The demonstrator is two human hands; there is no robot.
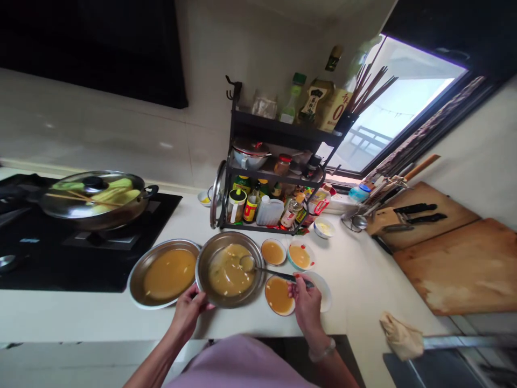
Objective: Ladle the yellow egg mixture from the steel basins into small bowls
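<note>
My left hand [189, 311] grips the near rim of a tilted steel bowl [230, 268] that holds yellow-brown liquid. My right hand [306, 299] is closed on the dark handle of a ladle [258, 267], whose scoop rests in that bowl's liquid. Under my right hand sits a small bowl [278, 295] filled with the same liquid, next to a white dish [323, 290]. Two more small filled bowls, one [273, 251] and the other [300, 256], stand just behind. A wide steel plate [167, 272] of the liquid lies to the left.
A lidded wok [95, 198] sits on the black cooktop [48, 253] at left. A black rack [274, 178] of bottles and jars stands behind the bowls. Wooden boards [460, 264] and a knife block [393, 218] lie at right, with a crumpled rag [399, 337] near the counter edge.
</note>
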